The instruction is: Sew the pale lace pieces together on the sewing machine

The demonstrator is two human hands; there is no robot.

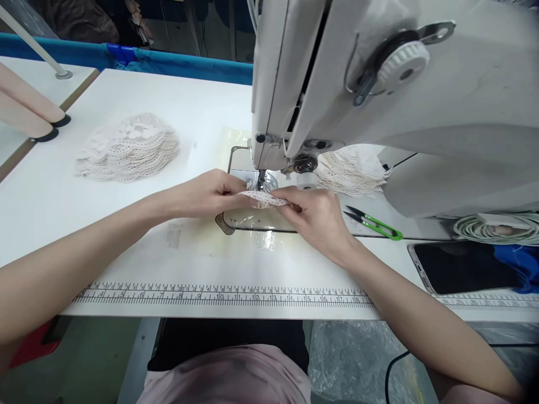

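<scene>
Both my hands pinch a small piece of white lace fabric (pixel 265 198) at the needle of a white sewing machine (pixel 278 73). My left hand (pixel 206 193) grips the lace's left end, thumb and fingers pressed together. At the other end, my right hand (pixel 318 216) has its fingertips closed on the edge, just right of the presser foot (pixel 261 178). Part of the lace runs up to the foot, and the needle tip is hidden there. A stack of lace pieces (pixel 130 147) lies to the left, and another lace pile (pixel 351 171) sits behind the machine head.
Green-handled thread snips (pixel 374 223) lie right of my right hand. Farther right are a phone (pixel 463 266), a coil of pale cord (pixel 497 229) and blue cloth (pixel 522 264). A printed ruler strip (pixel 236 297) runs along the table's front edge. Two beige tapered forms (pixel 29 106) stand at left.
</scene>
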